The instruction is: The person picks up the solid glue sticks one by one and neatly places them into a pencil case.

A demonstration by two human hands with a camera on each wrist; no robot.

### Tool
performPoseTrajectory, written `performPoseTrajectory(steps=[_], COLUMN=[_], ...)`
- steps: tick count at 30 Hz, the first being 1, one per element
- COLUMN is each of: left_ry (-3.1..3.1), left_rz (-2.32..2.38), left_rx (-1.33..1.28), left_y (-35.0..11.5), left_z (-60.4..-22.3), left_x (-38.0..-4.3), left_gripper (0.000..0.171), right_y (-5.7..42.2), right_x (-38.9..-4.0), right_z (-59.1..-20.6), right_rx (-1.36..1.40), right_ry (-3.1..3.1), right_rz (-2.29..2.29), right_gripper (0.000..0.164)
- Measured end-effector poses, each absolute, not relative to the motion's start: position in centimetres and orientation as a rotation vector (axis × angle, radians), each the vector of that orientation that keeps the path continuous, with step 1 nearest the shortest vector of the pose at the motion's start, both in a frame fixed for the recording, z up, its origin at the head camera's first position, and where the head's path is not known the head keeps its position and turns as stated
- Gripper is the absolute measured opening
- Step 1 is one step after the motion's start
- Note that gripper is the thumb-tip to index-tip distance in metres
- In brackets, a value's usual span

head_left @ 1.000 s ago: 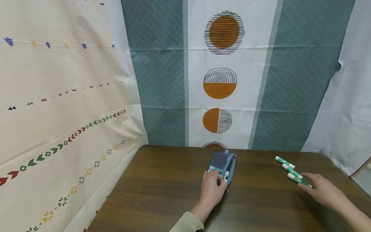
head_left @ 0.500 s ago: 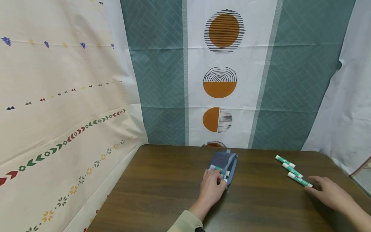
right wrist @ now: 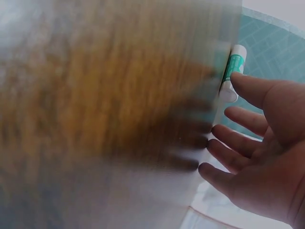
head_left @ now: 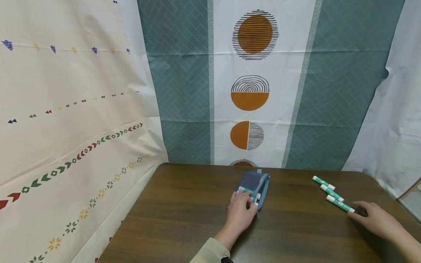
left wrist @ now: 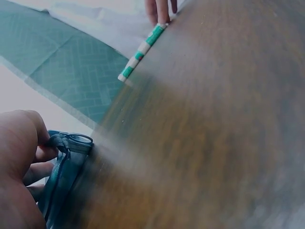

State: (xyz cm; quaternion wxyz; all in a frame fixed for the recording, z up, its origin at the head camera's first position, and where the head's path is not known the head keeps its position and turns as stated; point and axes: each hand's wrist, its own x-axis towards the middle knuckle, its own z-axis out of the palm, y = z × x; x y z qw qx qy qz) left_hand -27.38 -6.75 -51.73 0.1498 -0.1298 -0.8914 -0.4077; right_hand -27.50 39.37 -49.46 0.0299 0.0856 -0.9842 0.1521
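A blue-grey zip pouch (head_left: 252, 179) lies on the table with its zip side facing right, and a few white-and-green sticks (head_left: 249, 191) show at it. My left hand (head_left: 241, 213) holds the pouch's near end; in the left wrist view its thumb and fingers are at the zipper end (left wrist: 71, 143). To the right, three slim white-and-green tubes that look like glue sticks lie in a staggered row: a far one (head_left: 323, 183), a middle one (head_left: 332, 193) and a near one (head_left: 340, 203). Just right of the near one, my right hand (head_left: 378, 221) holds nothing, fingers spread and loosely bent.
The brown wooden table (head_left: 177, 219) has rounded far corners. A green-and-white patterned cloth (head_left: 184, 91) hangs behind it, a cream cloth (head_left: 65, 146) on the left and a white cloth (head_left: 394, 128) on the right.
My right hand has drawn back slightly to the right from the near glue stick, which now shows its whole length. The pouch has shifted very slightly right; my left hand stays on it.
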Motion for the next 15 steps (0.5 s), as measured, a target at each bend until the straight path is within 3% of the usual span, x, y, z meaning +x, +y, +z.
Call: performPoseTrajectory(steps=[7,15], left_ry=[-2.577,-2.585], left_rz=[-1.166,-1.173], left_rx=[-0.357,-0.361], left_y=[-6.67,-6.75], left_z=[-51.74,-51.84], left_x=[-27.44,-27.48], left_gripper=[0.028,0.029], right_y=[39.56,39.37], right_x=[-27.68,-27.42], right_z=[-49.45,-49.49], right_rx=[0.242,0.227], right_ry=[-3.059,-3.027], right_rz=[0.492,0.493], right_gripper=[0.058,0.041])
